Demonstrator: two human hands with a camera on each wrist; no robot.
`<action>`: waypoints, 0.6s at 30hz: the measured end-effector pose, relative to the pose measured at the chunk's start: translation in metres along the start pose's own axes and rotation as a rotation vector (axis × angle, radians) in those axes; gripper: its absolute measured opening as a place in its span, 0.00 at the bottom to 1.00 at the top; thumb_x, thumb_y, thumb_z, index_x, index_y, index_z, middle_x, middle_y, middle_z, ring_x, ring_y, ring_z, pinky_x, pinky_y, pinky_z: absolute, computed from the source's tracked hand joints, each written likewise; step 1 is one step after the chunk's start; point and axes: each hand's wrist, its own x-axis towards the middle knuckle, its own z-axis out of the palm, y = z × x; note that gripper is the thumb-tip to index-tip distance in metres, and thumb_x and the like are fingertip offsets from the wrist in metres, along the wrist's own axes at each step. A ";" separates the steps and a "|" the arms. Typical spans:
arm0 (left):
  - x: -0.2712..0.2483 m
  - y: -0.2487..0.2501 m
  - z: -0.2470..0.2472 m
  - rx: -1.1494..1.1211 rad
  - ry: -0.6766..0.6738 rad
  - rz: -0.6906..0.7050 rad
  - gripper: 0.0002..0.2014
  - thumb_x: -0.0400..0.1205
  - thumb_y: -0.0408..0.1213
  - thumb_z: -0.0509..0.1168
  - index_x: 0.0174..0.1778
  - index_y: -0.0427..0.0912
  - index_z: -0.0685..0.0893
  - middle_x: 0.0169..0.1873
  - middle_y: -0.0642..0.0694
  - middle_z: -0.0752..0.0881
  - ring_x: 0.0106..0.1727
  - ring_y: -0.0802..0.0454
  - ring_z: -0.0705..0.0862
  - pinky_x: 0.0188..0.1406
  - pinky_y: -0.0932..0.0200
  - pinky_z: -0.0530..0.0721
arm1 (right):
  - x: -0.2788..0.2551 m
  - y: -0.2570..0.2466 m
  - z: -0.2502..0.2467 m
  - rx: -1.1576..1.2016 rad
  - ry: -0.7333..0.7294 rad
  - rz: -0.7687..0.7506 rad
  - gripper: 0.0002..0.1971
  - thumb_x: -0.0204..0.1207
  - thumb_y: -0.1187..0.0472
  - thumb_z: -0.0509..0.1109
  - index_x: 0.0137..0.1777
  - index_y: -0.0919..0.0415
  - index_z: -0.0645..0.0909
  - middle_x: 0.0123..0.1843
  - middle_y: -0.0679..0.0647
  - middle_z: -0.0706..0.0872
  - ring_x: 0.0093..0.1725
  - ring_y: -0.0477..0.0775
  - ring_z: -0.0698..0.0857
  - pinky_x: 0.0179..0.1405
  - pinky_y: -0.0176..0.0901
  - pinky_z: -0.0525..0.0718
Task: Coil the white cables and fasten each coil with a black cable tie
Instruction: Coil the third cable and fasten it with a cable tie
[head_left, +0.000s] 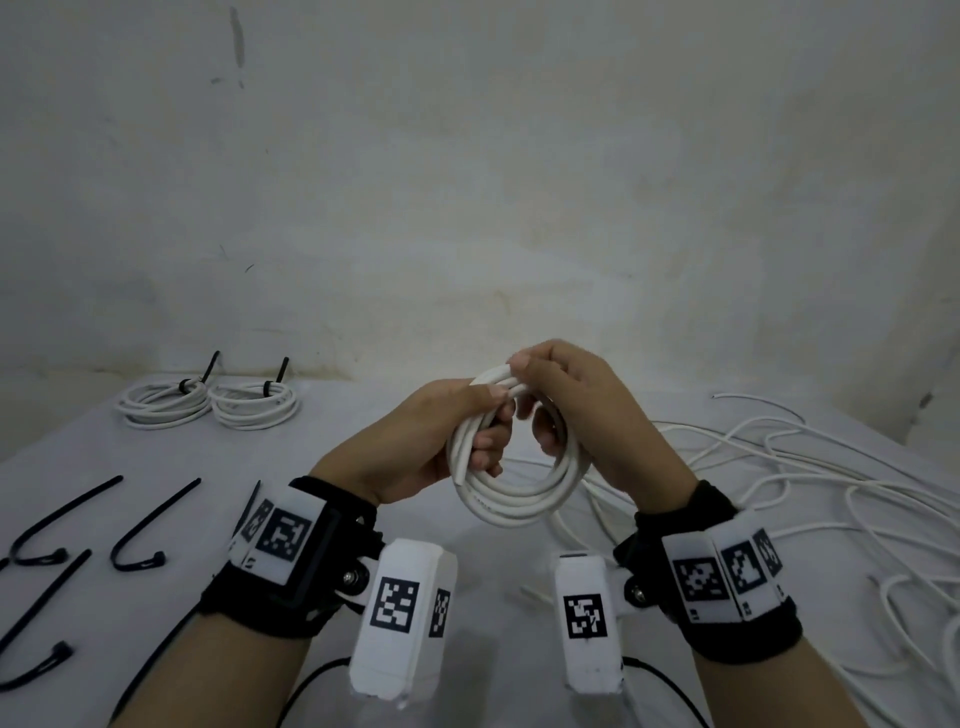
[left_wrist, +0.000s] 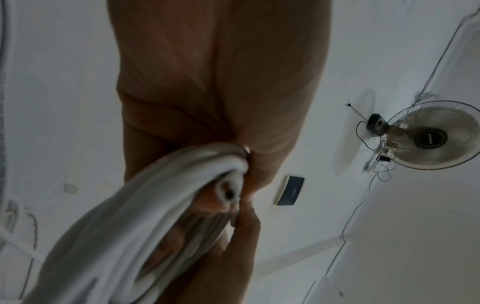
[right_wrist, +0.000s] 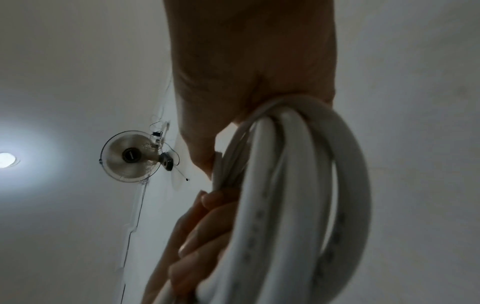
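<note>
A coil of white cable hangs in the air between both hands above the table. My left hand grips its left side, fingers curled round the strands. My right hand holds the top right of the coil, thumb and fingers pinching the cut cable end. The right wrist view shows the loops running under the palm. Two finished coils, each bound with a black tie, lie at the table's far left. Loose black cable ties lie at the near left.
A tangle of loose white cables spreads over the right side of the grey table. A plain wall stands close behind. The wrist views show a wall fan and a ceiling lamp.
</note>
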 end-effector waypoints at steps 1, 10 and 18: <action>-0.001 0.001 -0.001 0.002 0.000 -0.007 0.10 0.78 0.42 0.58 0.38 0.39 0.75 0.22 0.51 0.72 0.21 0.57 0.72 0.30 0.63 0.81 | 0.000 0.001 0.001 0.038 -0.018 0.073 0.16 0.78 0.49 0.69 0.38 0.63 0.78 0.25 0.54 0.77 0.19 0.50 0.72 0.19 0.39 0.71; -0.007 0.007 -0.004 0.232 0.081 -0.160 0.18 0.82 0.51 0.58 0.47 0.39 0.84 0.28 0.47 0.82 0.32 0.50 0.84 0.41 0.56 0.84 | -0.011 0.020 0.023 0.357 0.243 0.267 0.22 0.75 0.51 0.71 0.26 0.62 0.71 0.18 0.51 0.62 0.16 0.48 0.61 0.16 0.36 0.63; -0.045 0.002 -0.018 0.431 0.258 -0.261 0.23 0.85 0.54 0.51 0.58 0.40 0.83 0.50 0.43 0.88 0.53 0.51 0.86 0.63 0.56 0.80 | -0.023 0.038 0.032 0.475 0.259 0.305 0.21 0.77 0.51 0.70 0.27 0.61 0.71 0.20 0.51 0.62 0.16 0.47 0.60 0.16 0.36 0.62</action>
